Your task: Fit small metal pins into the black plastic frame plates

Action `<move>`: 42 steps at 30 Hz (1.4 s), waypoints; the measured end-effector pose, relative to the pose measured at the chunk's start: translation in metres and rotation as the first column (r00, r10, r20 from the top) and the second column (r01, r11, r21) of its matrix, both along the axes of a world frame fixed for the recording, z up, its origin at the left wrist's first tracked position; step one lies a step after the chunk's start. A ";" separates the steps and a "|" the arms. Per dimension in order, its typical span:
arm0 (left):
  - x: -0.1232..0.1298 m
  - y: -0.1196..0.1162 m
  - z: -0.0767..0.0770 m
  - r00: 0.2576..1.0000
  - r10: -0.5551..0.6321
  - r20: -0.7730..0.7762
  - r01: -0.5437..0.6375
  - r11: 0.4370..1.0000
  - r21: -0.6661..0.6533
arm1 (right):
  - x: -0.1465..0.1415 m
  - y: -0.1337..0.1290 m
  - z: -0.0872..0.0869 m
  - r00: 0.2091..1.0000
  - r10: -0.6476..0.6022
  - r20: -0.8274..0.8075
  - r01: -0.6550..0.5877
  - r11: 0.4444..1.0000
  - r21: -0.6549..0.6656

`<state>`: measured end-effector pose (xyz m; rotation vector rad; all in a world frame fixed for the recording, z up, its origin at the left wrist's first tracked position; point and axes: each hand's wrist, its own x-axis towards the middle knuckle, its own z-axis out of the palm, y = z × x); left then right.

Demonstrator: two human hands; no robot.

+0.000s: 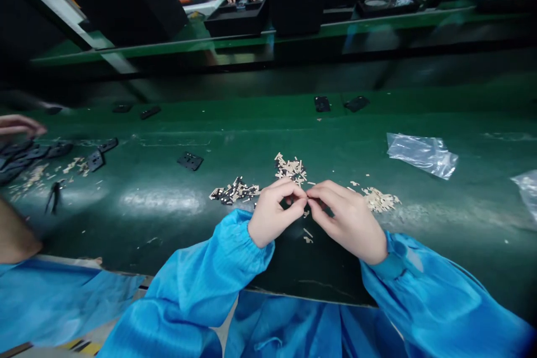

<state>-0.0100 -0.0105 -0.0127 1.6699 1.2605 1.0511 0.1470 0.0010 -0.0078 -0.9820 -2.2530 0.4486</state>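
Observation:
My left hand point(279, 210) and my right hand point(346, 215) meet fingertip to fingertip above the green bench, each closed in a pinch. Whatever sits between the fingertips is too small to make out. Just behind them lies a pile of small beige and dark strips point(289, 168). To the left of my left hand is a heap of black and beige pieces point(235, 191). Beside my right hand a pile of pale beige pieces point(381, 199) is spread out. A few loose beige scraps point(308, 239) lie below my fingers.
A black plastic part point(190, 160) lies left of centre, with two more point(322, 103) farther back. Clear plastic bags point(422, 154) are on the right. At the left, a co-worker's hand point(19, 125) is over stacked black parts point(25, 154). Other people work behind a raised ledge point(251, 45).

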 end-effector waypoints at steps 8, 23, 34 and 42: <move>0.002 0.002 -0.010 1.000 0.029 0.011 -0.029 1.000 -0.011 | 0.002 0.006 -0.011 0.999 -0.031 -0.015 0.031 0.999 -0.017; 0.006 -0.002 -0.002 0.995 -0.030 -0.098 0.036 0.998 0.057 | 0.007 0.006 -0.007 0.994 0.012 -0.105 -0.029 0.986 -0.163; 0.000 0.003 -0.004 0.989 -0.010 -0.150 0.047 0.967 0.249 | 0.014 0.005 -0.002 0.982 -0.069 -0.178 0.010 0.949 -0.315; 0.002 0.000 0.000 0.983 0.003 -0.183 0.060 0.940 0.337 | 0.013 0.003 -0.002 0.957 -0.031 -0.287 -0.085 0.921 -0.381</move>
